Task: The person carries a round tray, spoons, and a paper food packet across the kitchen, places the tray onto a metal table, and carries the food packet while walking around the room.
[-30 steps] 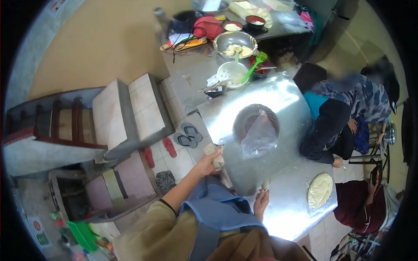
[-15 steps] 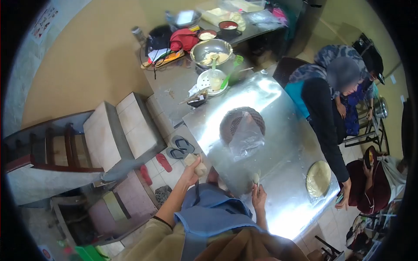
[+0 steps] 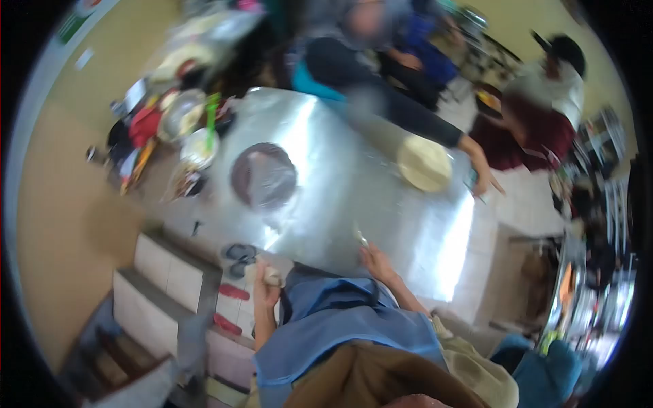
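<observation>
My left hand (image 3: 266,292) is closed around a pale beige block (image 3: 273,275), just off the table's near left corner. What the block is made of I cannot tell. My right hand (image 3: 378,263) grips a small pale, thin utensil (image 3: 360,235) that points away from me over the metal table (image 3: 326,211). Its kind is blurred. Farther left on the table lies a brown woven round basket (image 3: 239,178) with a clear plastic bag (image 3: 271,178) over it. A round pale yellowish disc (image 3: 425,165) rests toward the right side.
A co-worker's arm (image 3: 415,119) reaches across the far right edge, the hand (image 3: 483,175) at the corner. A steel bowl (image 3: 182,115) and a white strainer (image 3: 199,149) stand at the far left. Tiled steps (image 3: 166,262) and slippers (image 3: 239,253) lie left; another person (image 3: 537,115) sits right.
My view has swung to the right, so the table and its things appear farther left. Both hands still hold the same things. The co-worker still leans over the table's edge.
</observation>
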A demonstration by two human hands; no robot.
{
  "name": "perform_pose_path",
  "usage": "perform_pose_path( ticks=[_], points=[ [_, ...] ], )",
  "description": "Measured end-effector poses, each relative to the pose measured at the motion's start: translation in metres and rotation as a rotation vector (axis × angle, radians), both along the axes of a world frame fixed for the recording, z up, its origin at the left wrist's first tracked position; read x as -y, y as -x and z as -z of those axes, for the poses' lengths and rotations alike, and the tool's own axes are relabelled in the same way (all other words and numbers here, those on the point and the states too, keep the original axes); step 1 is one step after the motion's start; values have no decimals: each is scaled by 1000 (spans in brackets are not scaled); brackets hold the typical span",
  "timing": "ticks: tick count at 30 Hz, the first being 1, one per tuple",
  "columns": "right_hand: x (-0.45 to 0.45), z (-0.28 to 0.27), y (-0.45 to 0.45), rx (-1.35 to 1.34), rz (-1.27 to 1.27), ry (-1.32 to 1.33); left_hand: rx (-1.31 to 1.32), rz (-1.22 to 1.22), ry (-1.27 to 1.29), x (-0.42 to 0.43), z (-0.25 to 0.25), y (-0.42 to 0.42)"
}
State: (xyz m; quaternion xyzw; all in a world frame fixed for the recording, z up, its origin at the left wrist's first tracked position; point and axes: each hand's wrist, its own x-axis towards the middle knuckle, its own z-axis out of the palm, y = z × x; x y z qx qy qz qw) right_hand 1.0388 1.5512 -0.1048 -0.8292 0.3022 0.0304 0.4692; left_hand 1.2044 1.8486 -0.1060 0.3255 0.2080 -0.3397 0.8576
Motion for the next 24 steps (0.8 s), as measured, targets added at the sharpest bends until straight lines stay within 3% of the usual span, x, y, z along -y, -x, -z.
perform_pose_path(
  ticks=[4, 10, 15, 24],
  points=[
    [6, -7, 22, 75, 107, 8, -59, -104, -126, 5, -11, 15],
    [-1, 6, 11, 81, -12, -68, -37, -140, -71, -16, -9, 23],
    [-19, -3, -15, 112, -270, -35, -42, -243, 46, -36, -4, 30],
    [-80, -20, -98, 39, -608, -309, -171, -655, 145, -89, 8, 27]
  ],
)
